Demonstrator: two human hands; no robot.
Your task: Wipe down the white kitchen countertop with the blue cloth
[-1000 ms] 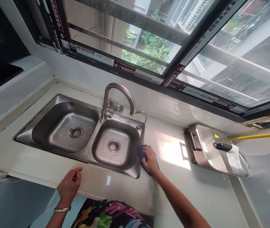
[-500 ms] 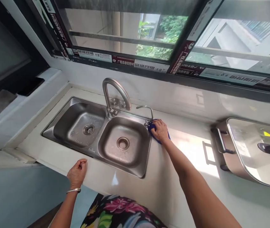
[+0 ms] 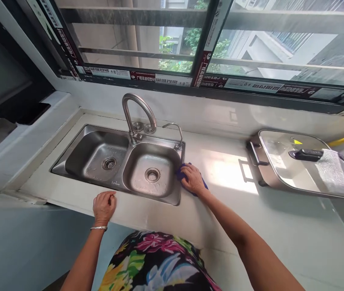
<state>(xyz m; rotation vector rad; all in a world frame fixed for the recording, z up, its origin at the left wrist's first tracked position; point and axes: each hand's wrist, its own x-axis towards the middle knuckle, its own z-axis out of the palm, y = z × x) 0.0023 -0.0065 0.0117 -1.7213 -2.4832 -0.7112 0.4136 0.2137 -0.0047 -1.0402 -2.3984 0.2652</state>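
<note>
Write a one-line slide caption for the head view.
Right hand presses a blue cloth beside the double sink; left hand rests on the counter edge.

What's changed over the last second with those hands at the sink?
The right hand, pressing a blue cloth, slid up the steel double sink's right rim to the small tap, then came back down. The left hand stayed on the pale counter's front edge.
</note>
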